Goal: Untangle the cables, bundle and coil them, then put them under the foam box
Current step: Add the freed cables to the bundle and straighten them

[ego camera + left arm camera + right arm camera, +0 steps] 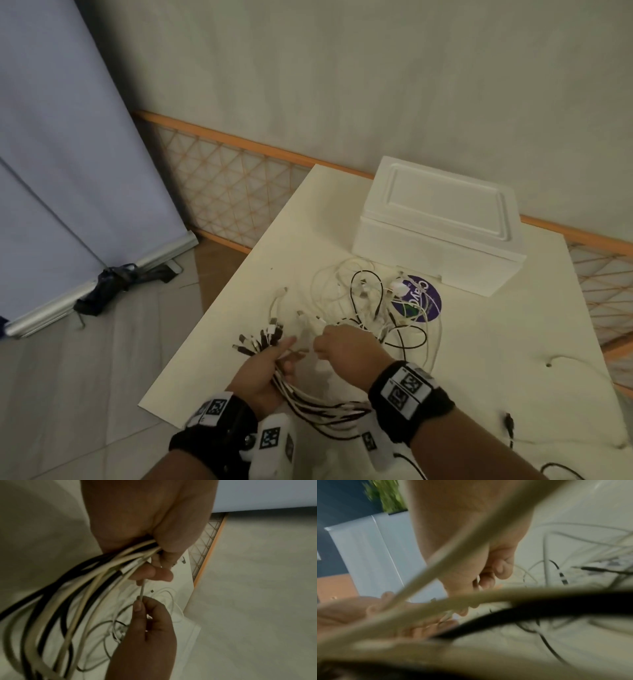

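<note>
My left hand grips a bundle of black and white cables; their plug ends fan out past my fingers over the white table. The left wrist view shows the bundle running through that fist. My right hand pinches one thin white cable that leads into the left hand. A loose tangle of cables lies just beyond both hands. The white foam box stands closed at the table's far side. Blurred cables cross the right wrist view in front of my right hand.
A round purple disc lies under the tangle, in front of the foam box. A black cable lies at the table's right near edge. The table's left edge drops to tiled floor, with a folded blue screen and an orange lattice rail beyond.
</note>
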A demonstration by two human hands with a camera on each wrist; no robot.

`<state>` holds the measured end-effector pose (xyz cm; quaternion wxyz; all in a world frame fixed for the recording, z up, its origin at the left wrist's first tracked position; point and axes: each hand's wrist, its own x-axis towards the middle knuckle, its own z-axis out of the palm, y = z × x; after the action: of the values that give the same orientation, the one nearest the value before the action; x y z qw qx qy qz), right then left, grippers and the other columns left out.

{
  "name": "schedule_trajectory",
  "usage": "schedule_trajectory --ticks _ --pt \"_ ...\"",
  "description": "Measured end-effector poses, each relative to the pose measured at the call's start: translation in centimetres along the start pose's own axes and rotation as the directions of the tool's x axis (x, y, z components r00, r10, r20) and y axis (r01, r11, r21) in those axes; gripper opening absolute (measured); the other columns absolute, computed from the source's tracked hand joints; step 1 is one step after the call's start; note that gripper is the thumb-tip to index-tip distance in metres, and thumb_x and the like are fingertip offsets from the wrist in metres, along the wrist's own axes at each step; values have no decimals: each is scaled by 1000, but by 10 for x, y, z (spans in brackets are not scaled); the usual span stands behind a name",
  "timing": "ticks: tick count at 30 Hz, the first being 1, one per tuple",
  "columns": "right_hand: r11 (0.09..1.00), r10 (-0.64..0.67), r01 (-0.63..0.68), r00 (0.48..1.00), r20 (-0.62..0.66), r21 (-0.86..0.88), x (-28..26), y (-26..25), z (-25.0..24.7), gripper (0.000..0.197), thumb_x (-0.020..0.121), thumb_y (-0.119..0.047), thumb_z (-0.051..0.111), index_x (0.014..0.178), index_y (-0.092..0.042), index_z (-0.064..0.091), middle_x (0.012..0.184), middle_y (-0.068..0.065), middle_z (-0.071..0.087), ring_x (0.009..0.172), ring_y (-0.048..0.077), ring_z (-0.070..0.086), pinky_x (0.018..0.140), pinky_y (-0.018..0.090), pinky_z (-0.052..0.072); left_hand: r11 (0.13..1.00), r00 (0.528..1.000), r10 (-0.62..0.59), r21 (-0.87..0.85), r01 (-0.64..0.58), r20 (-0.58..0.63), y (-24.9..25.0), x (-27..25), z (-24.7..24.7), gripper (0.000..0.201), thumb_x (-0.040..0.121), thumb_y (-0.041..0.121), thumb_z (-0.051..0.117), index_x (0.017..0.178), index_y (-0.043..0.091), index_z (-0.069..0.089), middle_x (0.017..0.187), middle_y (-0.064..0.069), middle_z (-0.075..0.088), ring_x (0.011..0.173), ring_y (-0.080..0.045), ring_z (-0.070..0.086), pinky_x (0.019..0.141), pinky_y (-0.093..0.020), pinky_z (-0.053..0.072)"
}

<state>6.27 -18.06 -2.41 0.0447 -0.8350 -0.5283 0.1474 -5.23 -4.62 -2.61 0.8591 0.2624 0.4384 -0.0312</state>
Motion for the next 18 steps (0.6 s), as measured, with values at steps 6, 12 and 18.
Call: schedule_trajectory --ticks 6,12,18 --pt "986 142 -125 975 -169 106 -21 18 -17 14 93 -19 40 97 -14 53 92 6 57 84 27 57 66 36 42 988 976 154 -55 -147 151 30 -24 51 24 100 14 41 110 8 62 79 -3 59 33 -4 31 35 -15 28" --pt "844 512 -413 811 -283 343 -62 73 -44 15 93 -22 55 91 -11 65 95 3 60 90 17 55 72 21 32 984 912 169 -16 -175 373 42 -52 90 24 90 15 47 102 10 67 109 -14 70 32 -2 30 36 -15 31" --pt "778 550 -248 714 -433 578 -73 52 -102 10 89 -20 62 81 -16 65 72 -4 66 71 11 62 66 23 46 999 933 14 -46 2 359 17 -31 104 14 77 -3 45 75 4 57 116 -21 63 39 -6 41 37 -16 37"
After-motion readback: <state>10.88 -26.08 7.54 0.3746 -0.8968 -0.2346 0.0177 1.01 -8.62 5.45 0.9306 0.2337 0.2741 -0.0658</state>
